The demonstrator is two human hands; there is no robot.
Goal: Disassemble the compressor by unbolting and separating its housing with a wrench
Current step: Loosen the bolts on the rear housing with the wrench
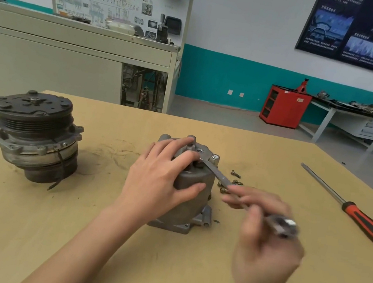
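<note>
Nearest sits the right hand [265, 239], low at the right and blurred, its fingers curled round the near end of a flat steel wrench [220, 176]. At the far left of the tan table [90, 248] stands the compressor's pulley section [35, 134], its dark grooved pulley uppermost, well apart from the rest. Right of it, near the middle, the grey compressor housing [192, 198] stands on its flange. The left hand [162, 181] grips it, fingers spread over the top and thumb pressed to the near side. The wrench slants from the right hand up and leftwards to the housing's top, where its far end sits on a bolt head just beside the left fingertips. Several loose bolts [235, 174] lie on the table just right of the housing, some under the wrench's shank. Farther right, well apart, a long screwdriver [367, 226] with a red and black handle lies at an angle, handle towards the near right.
</note>
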